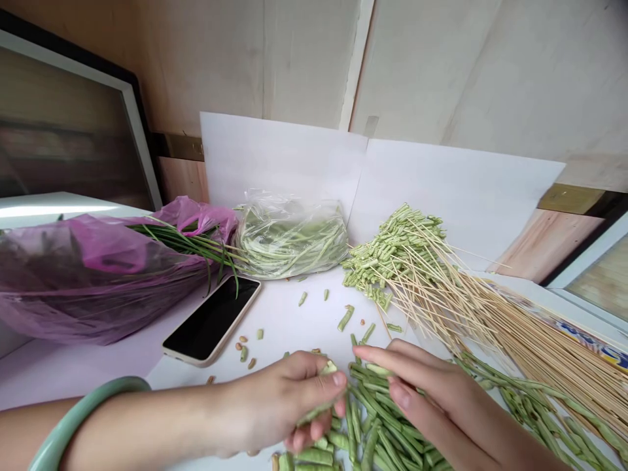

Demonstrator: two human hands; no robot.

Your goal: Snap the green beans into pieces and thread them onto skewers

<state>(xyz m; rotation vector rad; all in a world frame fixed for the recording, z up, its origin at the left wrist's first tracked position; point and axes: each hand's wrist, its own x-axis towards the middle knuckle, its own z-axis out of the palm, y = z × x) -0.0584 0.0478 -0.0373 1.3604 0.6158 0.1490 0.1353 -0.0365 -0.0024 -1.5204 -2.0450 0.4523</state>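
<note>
Two hands checked: my left hand [275,402] is closed, pinching a cut green bean [328,368]; my right hand [432,399] is open beside it, with more cut beans [377,432] piled directly below both hands.

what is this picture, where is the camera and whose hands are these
This is one picture from a camera worn on a person's head, looking down at their own bare hands. The left hand, wearing a pale green bangle, pinches a bean piece. The right hand reaches over a heap of cut beans. On the white table lie a phone, skewers threaded with bean pieces, a clear bag of long beans and a purple bag with thin green stalks poking out.
</note>
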